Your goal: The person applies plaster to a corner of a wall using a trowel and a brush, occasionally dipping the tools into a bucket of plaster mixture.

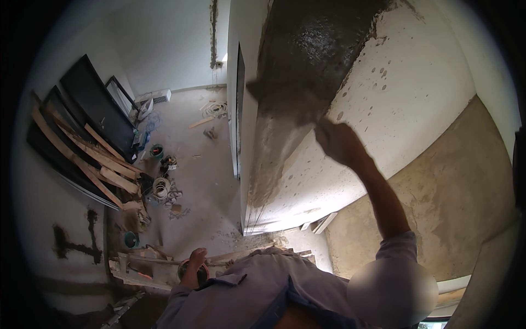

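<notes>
My right hand (337, 141) is closed around the handle of a trowel (296, 107), whose blade is smeared by motion. The trowel lies across the lower part of a dark, wet band of plaster (315, 41) on the white wall (394, 93). Below this band runs a thinner, brownish smear (271, 159) along the wall's edge. Low in the view, my left hand (197, 256) has its fingers curled above a round bucket (203, 272), which my forearm partly covers. What those fingers hold, if anything, is hidden.
Dark door panels (96, 101) and wooden planks (90, 148) lean at the left wall. Coiled cable (161, 188), a green bucket (156, 151) and tools lie on the floor (211, 164). A wooden platform (148, 268) is beneath me. Brown plaster covers the right wall (438, 197).
</notes>
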A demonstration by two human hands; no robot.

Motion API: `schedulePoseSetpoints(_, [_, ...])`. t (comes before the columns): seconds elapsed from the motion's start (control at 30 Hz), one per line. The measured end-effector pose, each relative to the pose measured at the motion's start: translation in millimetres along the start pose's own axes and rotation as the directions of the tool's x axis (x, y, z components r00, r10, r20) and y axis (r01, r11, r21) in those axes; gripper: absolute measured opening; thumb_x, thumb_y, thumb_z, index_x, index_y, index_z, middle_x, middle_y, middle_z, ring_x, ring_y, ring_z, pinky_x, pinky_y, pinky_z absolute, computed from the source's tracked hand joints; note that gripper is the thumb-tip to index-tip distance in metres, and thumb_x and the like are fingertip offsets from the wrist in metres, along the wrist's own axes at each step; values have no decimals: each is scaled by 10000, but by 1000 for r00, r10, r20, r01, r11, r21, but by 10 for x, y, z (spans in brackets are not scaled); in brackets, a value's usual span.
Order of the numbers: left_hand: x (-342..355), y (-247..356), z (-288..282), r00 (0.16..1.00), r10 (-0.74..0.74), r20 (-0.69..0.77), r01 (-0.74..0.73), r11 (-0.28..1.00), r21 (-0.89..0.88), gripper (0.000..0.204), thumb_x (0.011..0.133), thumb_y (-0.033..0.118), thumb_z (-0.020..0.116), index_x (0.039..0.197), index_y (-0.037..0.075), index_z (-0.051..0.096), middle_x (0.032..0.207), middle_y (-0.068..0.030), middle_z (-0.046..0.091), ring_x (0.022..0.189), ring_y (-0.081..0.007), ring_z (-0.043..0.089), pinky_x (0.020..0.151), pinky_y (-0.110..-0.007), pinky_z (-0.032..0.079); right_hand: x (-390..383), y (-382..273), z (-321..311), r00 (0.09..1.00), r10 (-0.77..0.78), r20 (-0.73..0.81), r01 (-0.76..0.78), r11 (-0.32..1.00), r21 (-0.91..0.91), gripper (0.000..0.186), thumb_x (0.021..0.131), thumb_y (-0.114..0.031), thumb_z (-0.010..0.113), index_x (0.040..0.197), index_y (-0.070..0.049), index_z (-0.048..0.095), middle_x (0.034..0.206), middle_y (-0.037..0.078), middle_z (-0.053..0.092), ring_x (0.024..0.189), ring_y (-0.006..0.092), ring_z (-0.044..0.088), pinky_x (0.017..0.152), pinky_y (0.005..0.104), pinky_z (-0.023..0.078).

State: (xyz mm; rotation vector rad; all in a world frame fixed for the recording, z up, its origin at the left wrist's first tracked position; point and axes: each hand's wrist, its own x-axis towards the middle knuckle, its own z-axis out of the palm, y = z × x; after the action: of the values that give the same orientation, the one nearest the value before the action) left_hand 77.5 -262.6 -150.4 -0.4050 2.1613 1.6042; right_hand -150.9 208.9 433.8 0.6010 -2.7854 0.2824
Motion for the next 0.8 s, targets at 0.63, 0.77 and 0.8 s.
schedulePoseSetpoints(0.63, [-207,221,-579,943,315,103,-296,659,692,374,880,248,612,1159,-2,610,995,-108,637,811,-220,646,664,-334,513,-623,956,603,795,375,-476,-317,927,201,200,933,-217,543,829,-48,516,666,168,613,614,367,632,547,463,497])
schedulePoseSetpoints(0.77, [-167,-203,-747,836,370,406,-537,393,747,380,885,248,607,1177,5,602,1009,-106,635,836,-221,648,670,-330,510,-926,666,586,793,356,-494,-330,933,143,173,924,-215,566,862,-62,514,669,150,590,593,338,633,516,433,502])
schedulePoseSetpoints(0.8, [-127,-177,-732,883,277,380,-470,525,710,380,886,248,606,1179,6,600,1011,-106,635,839,-221,647,671,-329,509,-872,524,600,831,254,-494,-225,967,120,178,925,-215,580,870,-57,520,677,147,591,575,329,624,516,424,506])
